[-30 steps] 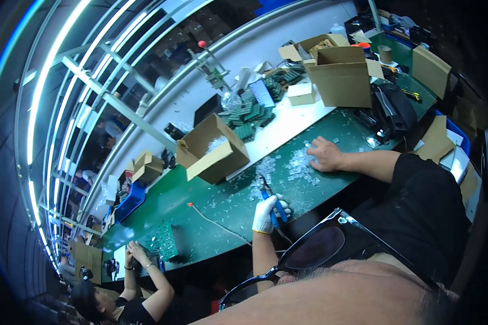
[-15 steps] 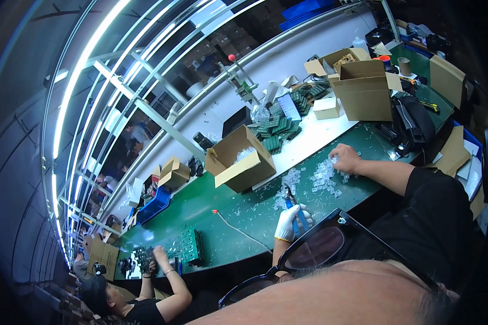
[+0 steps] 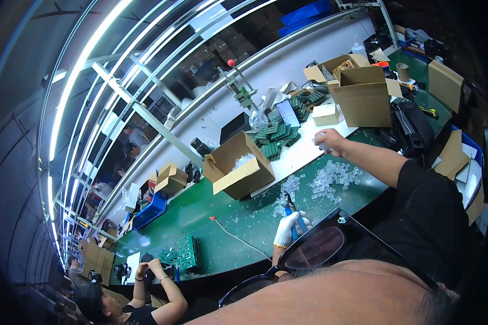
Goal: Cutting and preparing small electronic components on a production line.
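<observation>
Left hand, in a white glove, is gripping blue-handled cutting pliers with fingers wrapped tight, jaws pointing up over the green bench mat. Right hand, bare, is hovering raised with fingertips pinching a small clear plastic piece. Scattered clear plastic pieces are lying between both hands. Open cardboard box is standing just beyond; green circuit boards are piling behind it. Dark eyeglass frame is blocking the near bench edge.
</observation>
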Demonstrator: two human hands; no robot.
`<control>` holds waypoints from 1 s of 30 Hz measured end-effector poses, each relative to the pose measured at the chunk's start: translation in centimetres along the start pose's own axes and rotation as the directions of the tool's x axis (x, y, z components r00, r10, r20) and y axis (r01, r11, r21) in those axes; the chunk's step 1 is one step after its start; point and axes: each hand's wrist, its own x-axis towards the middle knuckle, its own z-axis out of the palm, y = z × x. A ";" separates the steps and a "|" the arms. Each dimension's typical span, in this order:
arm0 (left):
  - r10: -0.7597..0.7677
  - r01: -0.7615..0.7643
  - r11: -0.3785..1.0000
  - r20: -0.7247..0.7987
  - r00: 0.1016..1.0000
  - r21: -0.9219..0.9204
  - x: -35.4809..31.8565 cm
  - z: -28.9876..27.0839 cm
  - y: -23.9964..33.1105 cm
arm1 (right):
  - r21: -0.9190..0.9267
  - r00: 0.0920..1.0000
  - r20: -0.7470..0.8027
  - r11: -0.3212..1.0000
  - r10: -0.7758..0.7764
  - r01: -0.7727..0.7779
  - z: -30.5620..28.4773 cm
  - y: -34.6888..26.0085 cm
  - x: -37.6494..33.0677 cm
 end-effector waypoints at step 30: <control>0.093 -0.101 0.990 0.080 0.992 0.099 -0.5 0.4 -0.8 | -0.536 0.567 0.744 0.190 -0.353 0.822 29.5 -7.5 11.0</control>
